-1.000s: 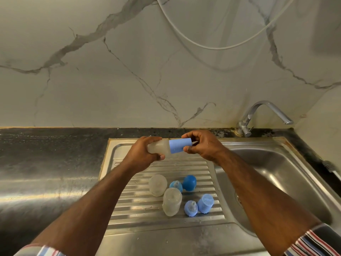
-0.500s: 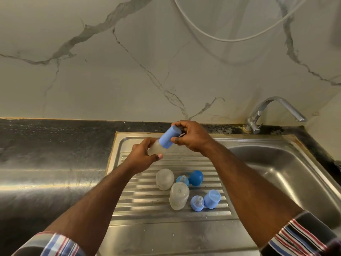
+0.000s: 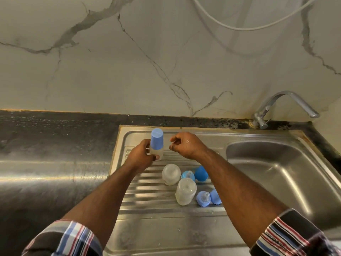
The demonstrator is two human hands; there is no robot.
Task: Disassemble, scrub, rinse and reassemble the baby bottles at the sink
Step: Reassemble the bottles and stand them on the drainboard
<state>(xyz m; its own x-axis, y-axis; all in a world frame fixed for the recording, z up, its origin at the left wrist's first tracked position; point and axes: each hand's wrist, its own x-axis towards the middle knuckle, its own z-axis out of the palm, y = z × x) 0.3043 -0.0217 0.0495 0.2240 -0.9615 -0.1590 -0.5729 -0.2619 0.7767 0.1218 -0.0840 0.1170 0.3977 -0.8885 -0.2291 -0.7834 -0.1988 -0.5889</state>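
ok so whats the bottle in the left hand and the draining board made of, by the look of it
Bottle: probably plastic, cloudy and translucent, matte, with an opaque blue cap that looks like plastic too. Draining board: looks like stainless steel, brushed grey with pressed ridges and streaky reflections.

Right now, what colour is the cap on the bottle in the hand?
Blue. The cap tops the bottle in the left hand, seen from the head view.

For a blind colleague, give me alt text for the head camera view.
A person's left hand holds an upright baby bottle with a blue cap over a steel drainboard; the right hand is beside it, holding nothing. More bottles and blue parts sit nearby.
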